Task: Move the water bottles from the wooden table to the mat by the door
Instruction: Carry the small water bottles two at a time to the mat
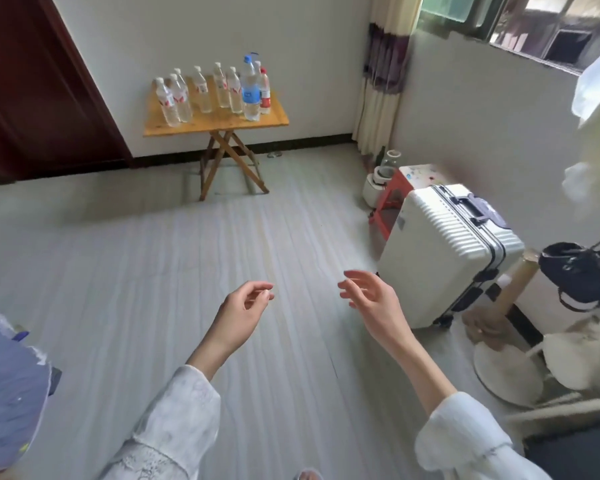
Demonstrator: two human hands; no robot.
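Note:
Several clear water bottles stand upright on a small wooden folding table against the far wall. One taller bottle with a blue label and cap stands at the right end, a red-labelled one beside it. My left hand and my right hand hover low in front of me over the floor, far from the table. Both hold nothing, fingers loosely curled. A dark red door is left of the table. No mat is in view.
A white suitcase stands on the floor at the right, with a red stool and jars behind it. A fan base and black bag are at far right. Blue fabric lies at lower left. Grey floor stretches between me and the table.

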